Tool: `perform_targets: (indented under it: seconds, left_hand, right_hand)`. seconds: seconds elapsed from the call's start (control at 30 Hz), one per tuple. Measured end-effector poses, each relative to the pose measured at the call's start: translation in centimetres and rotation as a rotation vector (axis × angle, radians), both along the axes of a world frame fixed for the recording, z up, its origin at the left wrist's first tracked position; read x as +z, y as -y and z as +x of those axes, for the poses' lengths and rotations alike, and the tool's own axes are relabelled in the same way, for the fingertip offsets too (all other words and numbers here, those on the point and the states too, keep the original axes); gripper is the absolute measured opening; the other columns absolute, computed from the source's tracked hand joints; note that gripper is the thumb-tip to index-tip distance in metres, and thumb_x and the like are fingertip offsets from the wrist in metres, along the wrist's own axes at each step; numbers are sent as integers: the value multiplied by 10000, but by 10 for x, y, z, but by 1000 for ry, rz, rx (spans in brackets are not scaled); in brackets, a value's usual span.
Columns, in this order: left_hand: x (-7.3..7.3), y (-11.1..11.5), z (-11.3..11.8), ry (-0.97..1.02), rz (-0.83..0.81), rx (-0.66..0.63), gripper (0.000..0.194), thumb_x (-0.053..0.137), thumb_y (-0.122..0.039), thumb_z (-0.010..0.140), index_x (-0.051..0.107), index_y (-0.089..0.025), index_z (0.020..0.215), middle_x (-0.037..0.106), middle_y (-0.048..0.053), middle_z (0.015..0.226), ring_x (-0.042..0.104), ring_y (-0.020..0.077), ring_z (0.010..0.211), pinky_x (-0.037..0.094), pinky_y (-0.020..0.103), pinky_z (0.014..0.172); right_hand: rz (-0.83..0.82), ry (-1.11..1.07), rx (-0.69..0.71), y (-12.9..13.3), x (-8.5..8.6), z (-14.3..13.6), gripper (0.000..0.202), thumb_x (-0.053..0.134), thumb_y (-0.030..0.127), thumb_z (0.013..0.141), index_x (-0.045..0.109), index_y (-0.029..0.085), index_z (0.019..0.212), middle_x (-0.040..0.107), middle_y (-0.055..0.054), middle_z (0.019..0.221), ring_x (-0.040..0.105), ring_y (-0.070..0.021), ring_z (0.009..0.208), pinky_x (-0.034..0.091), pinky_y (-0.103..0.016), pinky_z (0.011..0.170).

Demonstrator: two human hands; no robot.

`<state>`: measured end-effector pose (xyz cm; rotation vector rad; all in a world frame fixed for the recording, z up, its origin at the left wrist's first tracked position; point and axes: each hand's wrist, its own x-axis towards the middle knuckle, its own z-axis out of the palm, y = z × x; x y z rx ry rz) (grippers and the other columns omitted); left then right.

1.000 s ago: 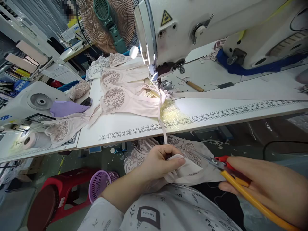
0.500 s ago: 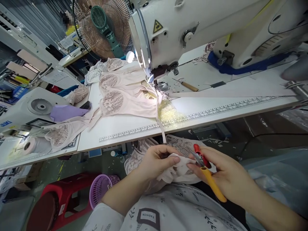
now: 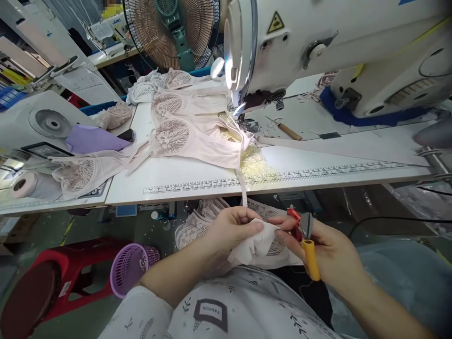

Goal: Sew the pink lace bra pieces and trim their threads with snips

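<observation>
Over my lap, my left hand [image 3: 233,230] pinches a pale pink lace garment [image 3: 259,245] between thumb and fingers. My right hand [image 3: 325,245] grips snips [image 3: 310,259] with a yellow handle and a red part. Its thumb and index finger also pinch the garment's edge, close to my left fingers. The blades are hard to make out. A thin strap [image 3: 243,188] hangs over the table edge just above my hands. More lace pieces [image 3: 173,136] lie joined on the table beside the sewing machine needle.
A white sewing machine [image 3: 282,47] stands on the white table [image 3: 197,181]. An awl [image 3: 289,132] lies behind its needle. A fan [image 3: 176,33] is at the back. At the lower left are a red stool [image 3: 81,268] and a purple basket [image 3: 130,273]. A thread cone [image 3: 35,186] lies left.
The view has shifted. The snips have turned in my right hand, with the yellow handle now pointing more steeply down. Both hands still pinch the garment.
</observation>
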<state>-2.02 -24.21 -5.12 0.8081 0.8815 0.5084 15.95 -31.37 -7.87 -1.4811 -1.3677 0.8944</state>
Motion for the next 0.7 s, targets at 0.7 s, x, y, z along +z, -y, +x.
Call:
perform_targets:
  seconds: [0.7]
  left_hand:
    - [4,-28,1,39,794,-395,247,749,-270,705,702,-163,923,575,115,1066,532,236,1097,422,341,957]
  right_hand:
    - [-161,-213,158,2,27,9,256,654,376,818,512,228,665,575,1,736,556,-159,719,492,-263,637]
